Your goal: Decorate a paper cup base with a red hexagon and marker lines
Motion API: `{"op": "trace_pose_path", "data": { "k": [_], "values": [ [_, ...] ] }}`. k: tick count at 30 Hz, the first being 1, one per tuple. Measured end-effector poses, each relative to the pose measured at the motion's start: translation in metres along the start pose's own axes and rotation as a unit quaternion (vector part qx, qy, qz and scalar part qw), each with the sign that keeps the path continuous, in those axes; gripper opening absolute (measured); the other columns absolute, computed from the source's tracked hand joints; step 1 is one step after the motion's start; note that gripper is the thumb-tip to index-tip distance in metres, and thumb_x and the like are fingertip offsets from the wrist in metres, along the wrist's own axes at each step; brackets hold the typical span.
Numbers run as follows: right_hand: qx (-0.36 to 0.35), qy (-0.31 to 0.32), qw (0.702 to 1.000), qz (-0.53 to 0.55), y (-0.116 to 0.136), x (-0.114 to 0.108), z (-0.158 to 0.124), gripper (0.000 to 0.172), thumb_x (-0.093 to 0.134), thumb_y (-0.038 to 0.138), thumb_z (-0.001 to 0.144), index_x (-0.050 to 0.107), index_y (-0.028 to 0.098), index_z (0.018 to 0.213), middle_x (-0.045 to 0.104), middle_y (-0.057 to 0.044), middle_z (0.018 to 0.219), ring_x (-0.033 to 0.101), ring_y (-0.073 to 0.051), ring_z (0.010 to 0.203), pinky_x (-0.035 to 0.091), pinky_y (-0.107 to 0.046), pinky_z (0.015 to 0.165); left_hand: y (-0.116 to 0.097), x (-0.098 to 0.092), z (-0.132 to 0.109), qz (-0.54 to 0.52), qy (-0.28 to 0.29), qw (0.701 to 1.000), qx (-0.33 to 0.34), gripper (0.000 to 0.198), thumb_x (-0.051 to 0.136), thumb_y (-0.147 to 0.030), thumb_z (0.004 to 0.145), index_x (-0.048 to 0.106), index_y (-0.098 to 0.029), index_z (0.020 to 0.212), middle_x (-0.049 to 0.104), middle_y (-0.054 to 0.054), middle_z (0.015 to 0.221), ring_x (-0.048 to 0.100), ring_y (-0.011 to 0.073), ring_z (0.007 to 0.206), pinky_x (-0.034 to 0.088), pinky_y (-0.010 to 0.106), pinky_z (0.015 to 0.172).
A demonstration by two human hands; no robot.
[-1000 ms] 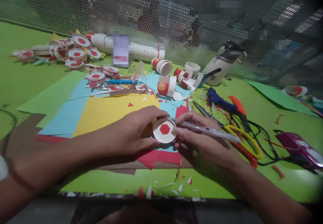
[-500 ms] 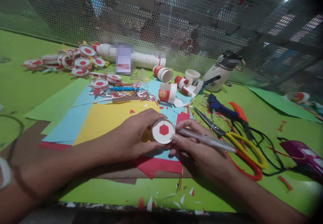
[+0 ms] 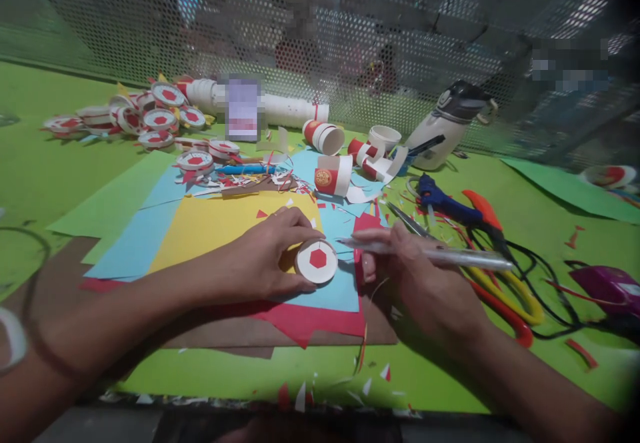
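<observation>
Paper scraps (image 3: 301,396) litter the near edge of a green table (image 3: 210,373). Above coloured paper sheets (image 3: 220,223), a person's left hand (image 3: 267,250), thumb and fingers curved partway open, clasps the rim of a white paper disc (image 3: 317,260) bearing a red hexagon. The right hand (image 3: 425,280), fingers closed, grips a pen (image 3: 465,257), its tip just beside the disc. Beyond: scissors (image 3: 525,296), a glue gun (image 3: 447,202), a paper cup (image 3: 334,176) and, farther back, a bottle (image 3: 443,133).
</observation>
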State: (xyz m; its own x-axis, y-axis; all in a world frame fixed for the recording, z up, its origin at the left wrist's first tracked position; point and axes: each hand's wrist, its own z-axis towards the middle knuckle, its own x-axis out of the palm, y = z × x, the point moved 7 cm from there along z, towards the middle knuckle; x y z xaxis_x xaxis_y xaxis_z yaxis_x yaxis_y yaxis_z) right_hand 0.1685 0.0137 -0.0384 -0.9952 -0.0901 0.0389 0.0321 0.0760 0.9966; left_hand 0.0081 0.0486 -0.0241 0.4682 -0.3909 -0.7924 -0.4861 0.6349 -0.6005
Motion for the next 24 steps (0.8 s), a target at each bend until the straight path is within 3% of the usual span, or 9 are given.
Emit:
{"op": "trace_pose_path", "data": {
  "k": [2,7,17,24],
  "values": [
    [0.01,0.027,0.999,0.021,-0.004,0.003,0.0,0.04,0.051,0.052,0.091,0.071,0.018,0.095,0.06,-0.001,0.067,0.056,-0.013,0.062,0.048,-0.027,0.061,0.001,0.001,0.0,0.002,0.005,1.0,0.0,0.036,0.067,-0.034,0.077,0.063,-0.022,0.111,0.051,0.005,0.103,0.051,0.0202,0.094,0.044,0.034,0.085],
    [0.014,0.076,0.997,-0.027,-0.008,0.01,-0.001,0.018,0.061,0.036,0.089,0.065,0.019,0.087,0.055,0.004,0.059,0.047,-0.008,0.052,0.035,-0.021,0.048,0.004,0.003,0.0,0.015,0.006,1.0,0.001,0.04,0.069,-0.036,0.076,0.063,-0.024,0.114,0.052,0.005,0.103,0.05,0.0211,0.096,0.043,0.034,0.085],
    [0.005,0.032,0.987,-0.156,-0.002,0.008,-0.002,0.012,0.065,0.028,0.085,0.065,0.019,0.076,0.059,0.003,0.06,0.049,-0.007,0.051,0.037,-0.02,0.047,0.007,0.003,0.002,0.027,-0.004,1.0,-0.01,0.045,0.071,-0.04,0.074,0.065,-0.021,0.114,0.053,0.006,0.106,0.052,0.021,0.096,0.043,0.032,0.084],
    [0.008,0.041,0.99,-0.132,-0.001,0.014,-0.002,0.01,0.064,0.026,0.085,0.064,0.019,0.078,0.059,0.004,0.058,0.051,-0.006,0.048,0.04,-0.017,0.046,0.005,0.002,0.001,0.037,-0.007,0.999,-0.008,0.045,0.071,-0.041,0.074,0.066,-0.02,0.114,0.054,0.007,0.106,0.052,0.0216,0.096,0.043,0.033,0.083]
  ]
}}
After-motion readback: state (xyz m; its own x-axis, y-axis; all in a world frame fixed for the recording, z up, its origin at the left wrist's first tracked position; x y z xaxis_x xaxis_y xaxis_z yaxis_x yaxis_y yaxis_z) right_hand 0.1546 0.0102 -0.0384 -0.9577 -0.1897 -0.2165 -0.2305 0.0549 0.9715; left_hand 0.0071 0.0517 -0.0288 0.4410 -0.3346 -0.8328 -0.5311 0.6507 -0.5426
